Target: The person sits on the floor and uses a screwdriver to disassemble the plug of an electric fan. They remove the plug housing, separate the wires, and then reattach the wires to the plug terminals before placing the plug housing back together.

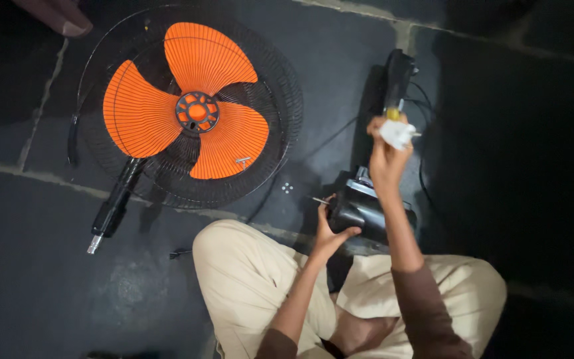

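Observation:
My left hand (332, 229) grips the side of a black fan motor housing (360, 209) that sits on the dark floor in front of my knees; a thin metal shaft sticks out of the housing to the left. My right hand (385, 151) is raised above the housing and pinches a small white part (396, 133) with a yellow tip, wires trailing from it. A black stand piece (397, 72) lies just beyond that hand.
An orange three-bladed fan blade (191, 100) lies in a black wire guard (280, 126) at upper left, a screw resting on one blade. A black tube (115, 203) runs from the guard. Small screws (287, 188) lie on the floor. Another person's foot (58, 16) shows top left.

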